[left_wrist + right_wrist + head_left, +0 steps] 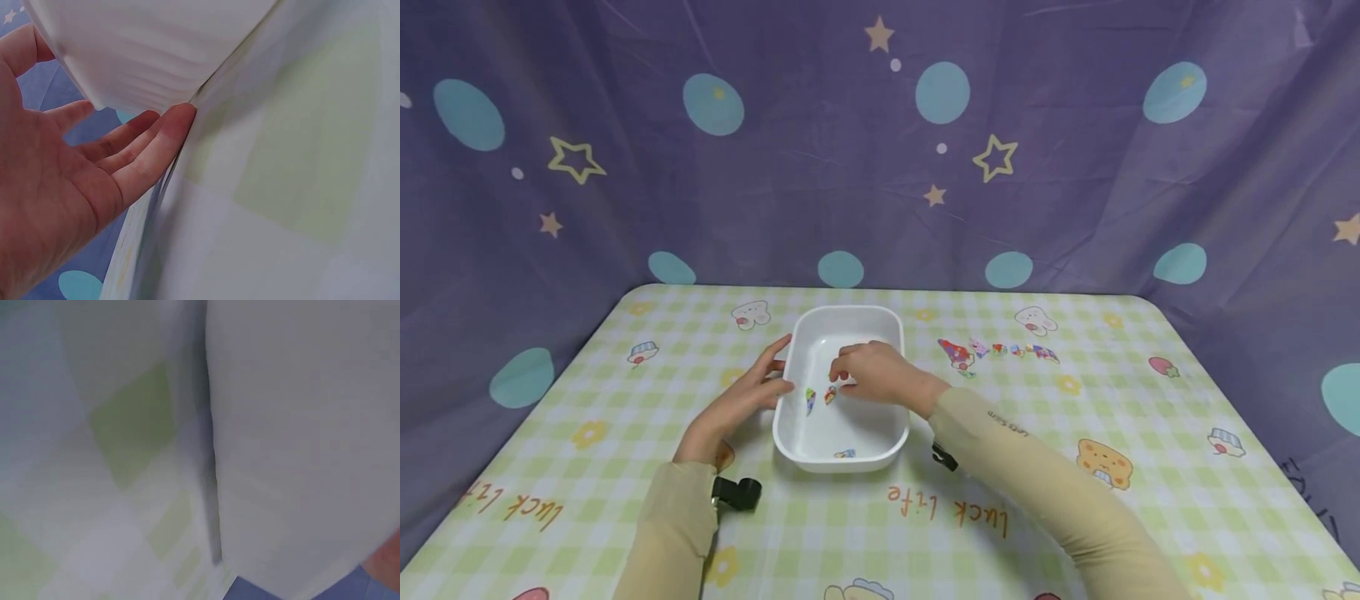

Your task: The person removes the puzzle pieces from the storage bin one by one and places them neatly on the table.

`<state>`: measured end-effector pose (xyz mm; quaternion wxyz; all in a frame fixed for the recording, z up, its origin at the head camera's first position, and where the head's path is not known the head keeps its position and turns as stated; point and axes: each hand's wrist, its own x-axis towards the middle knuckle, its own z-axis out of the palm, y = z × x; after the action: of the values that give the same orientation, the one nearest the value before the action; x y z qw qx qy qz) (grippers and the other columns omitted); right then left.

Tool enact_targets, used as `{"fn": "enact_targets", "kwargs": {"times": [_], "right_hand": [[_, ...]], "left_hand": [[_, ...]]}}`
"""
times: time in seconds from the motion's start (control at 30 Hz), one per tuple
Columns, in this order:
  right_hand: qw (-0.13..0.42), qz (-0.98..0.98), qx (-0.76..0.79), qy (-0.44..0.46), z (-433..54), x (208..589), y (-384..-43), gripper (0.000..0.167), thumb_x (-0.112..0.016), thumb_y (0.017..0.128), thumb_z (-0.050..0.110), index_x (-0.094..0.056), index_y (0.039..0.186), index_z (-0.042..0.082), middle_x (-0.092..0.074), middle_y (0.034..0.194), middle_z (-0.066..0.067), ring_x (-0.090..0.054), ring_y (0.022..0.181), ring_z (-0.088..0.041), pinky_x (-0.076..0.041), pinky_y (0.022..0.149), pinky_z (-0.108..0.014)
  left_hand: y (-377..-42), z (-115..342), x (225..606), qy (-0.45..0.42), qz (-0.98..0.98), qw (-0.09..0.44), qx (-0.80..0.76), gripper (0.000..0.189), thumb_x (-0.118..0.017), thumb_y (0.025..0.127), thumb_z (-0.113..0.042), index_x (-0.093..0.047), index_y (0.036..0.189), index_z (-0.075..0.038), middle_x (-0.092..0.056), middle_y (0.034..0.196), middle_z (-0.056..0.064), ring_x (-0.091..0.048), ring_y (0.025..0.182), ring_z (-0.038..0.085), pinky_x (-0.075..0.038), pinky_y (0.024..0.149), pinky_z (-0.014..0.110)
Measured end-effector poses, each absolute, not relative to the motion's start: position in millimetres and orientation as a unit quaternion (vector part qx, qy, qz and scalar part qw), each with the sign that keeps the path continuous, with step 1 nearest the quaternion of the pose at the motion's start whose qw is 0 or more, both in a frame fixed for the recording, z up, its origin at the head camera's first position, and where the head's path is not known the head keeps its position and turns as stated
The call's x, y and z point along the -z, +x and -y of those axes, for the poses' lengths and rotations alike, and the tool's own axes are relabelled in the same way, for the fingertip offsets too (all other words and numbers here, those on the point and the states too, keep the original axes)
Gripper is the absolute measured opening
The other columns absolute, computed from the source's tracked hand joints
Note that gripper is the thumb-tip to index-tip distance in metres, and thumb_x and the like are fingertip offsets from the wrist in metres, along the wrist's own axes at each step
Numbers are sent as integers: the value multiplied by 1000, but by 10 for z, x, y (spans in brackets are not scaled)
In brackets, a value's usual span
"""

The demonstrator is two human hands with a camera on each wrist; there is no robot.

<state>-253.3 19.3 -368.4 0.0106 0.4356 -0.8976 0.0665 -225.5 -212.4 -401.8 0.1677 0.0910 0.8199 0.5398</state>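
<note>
A white rectangular tub (842, 462) stands on the table, with several small multicoloured pieces inside. One is a green and blue pointed piece (810, 401), one a red and yellow piece (831, 394), and one lies by the near wall. My left hand (748, 396) touches the tub's left side, thumb at the rim; the left wrist view shows its fingers fairly straight against the outer wall. Inside the tub, my right hand (876, 371) has bent fingers close to the red and yellow piece. Whether it pinches anything is unclear; the right wrist view mostly shows the tub's outer wall (300, 437).
To the right of the tub, several colourful pieces (1017, 351) lie in a row on the checked tablecloth (1060, 417), with a larger red and blue piece (955, 353) at its left end. A purple patterned curtain (820, 167) hangs behind the table.
</note>
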Motion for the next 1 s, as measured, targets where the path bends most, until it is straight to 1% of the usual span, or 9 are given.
{"fn": "enact_targets", "kwargs": {"times": [0.17,0.33,0.5,0.6,0.7,1.0], "right_hand": [[0,893,-48,447,-105,3734,-2497,17,-67,81,25,-69,97,23,-60,89,8,-56,78,-5,-44,72,-25],[-16,894,-46,445,-30,3743,-2477,20,-68,80,24,-69,99,22,-61,92,8,-57,81,-5,-45,74,-25],[-52,902,-43,427,18,3769,-2477,24,-68,81,25,-68,104,23,-61,96,9,-57,84,-5,-45,77,-24],[-69,905,-44,418,33,3794,-2476,25,-67,81,25,-67,106,23,-61,97,10,-57,82,-4,-45,76,-22],[-75,906,-46,414,42,3809,-2480,25,-67,81,24,-67,106,24,-60,95,10,-56,80,-3,-45,74,-21],[-62,901,-35,427,56,3847,-2515,22,-67,81,21,-69,103,21,-55,83,9,-51,71,-4,-41,67,-19]], "left_hand": [[-2239,2134,4020,90,-817,169,-544,71,-49,90,-22,-7,146,-34,-30,136,21,-45,116,35,-45,89,44],[-2234,2144,4015,99,-812,165,-551,71,-49,90,-21,-8,146,-34,-31,135,20,-45,115,34,-45,90,44],[-2244,2134,4014,111,-810,164,-551,70,-48,91,-21,-7,146,-34,-30,135,21,-46,114,34,-45,89,45],[-2244,2131,4023,113,-809,164,-552,70,-47,91,-20,-7,146,-34,-30,135,22,-46,113,34,-45,88,44],[-2244,2137,4030,113,-810,163,-552,70,-47,91,-20,-7,146,-34,-30,135,22,-47,113,34,-45,88,44],[-2245,2139,4019,107,-810,166,-552,70,-48,91,-21,-7,146,-35,-31,135,21,-46,115,34,-45,89,45]]}}
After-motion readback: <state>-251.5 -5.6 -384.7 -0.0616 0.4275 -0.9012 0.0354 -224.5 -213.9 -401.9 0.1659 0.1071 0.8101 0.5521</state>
